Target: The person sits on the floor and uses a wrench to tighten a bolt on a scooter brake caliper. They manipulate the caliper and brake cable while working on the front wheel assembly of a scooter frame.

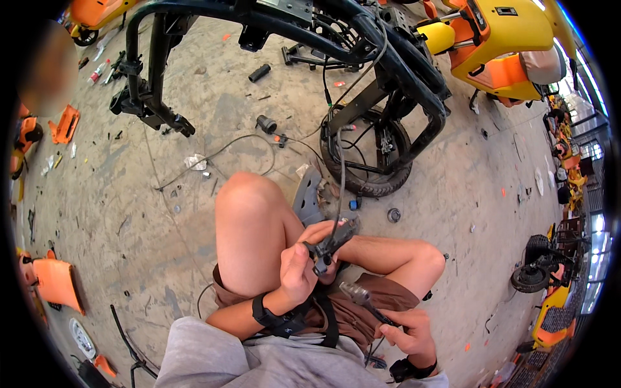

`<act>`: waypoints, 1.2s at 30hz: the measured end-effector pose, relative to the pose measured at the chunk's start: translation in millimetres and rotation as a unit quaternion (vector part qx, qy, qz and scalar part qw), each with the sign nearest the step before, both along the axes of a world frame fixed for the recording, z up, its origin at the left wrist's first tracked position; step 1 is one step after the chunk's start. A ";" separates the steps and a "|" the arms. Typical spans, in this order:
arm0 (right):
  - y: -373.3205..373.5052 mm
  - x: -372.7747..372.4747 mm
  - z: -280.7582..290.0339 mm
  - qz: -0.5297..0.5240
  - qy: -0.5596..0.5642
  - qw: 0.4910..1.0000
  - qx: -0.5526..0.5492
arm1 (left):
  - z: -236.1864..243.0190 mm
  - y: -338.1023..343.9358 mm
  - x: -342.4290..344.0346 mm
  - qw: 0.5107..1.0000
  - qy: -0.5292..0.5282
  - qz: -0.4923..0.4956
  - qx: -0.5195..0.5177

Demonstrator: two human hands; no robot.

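Two bare hands are at work over the lap of a person in a grey shirt point(207, 352) and brown shorts point(391, 291), seated on a littered concrete floor point(213, 123). The left hand point(296, 278) raises a black fitting point(336, 242) between the bent knees, its grip closed around the part with thumb and fingers. A dark cable point(341, 171) runs down from the black vehicle frame point(304, 32) ahead to the fitting. At lower right, the right hand point(411, 333) has its grip curled around the dark handle of a tool point(357, 294), whose greyish head points toward the left hand, just apart from the fitting. A wheel with a black tyre point(369, 189) lies beneath the frame, near a round dark part point(394, 215). Orange panels point(65, 123) sit at left; a yellow-and-orange vehicle body point(511, 35) stands at upper right.
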State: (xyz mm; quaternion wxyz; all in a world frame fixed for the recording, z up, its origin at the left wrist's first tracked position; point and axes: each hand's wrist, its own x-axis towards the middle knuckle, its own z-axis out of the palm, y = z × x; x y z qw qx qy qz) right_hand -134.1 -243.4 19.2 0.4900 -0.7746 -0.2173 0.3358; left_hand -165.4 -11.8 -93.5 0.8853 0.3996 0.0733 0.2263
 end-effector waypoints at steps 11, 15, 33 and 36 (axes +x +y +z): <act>14.3 -3.4 -7.3 -0.037 0.206 0.978 0.012 | 6.5 -2.3 0.4 0.999 -0.012 -0.009 0.048; 18.3 -8.0 -12.5 -0.032 0.234 0.971 0.030 | 8.3 -2.4 -0.1 0.999 -0.005 -0.007 0.046; 20.6 -16.8 -18.5 -0.067 0.288 0.953 0.073 | 10.3 -1.1 -3.3 0.997 0.005 0.012 0.080; 20.3 -16.9 -20.4 -0.067 0.297 0.950 0.077 | 8.4 -1.1 -5.0 0.995 0.005 0.023 0.097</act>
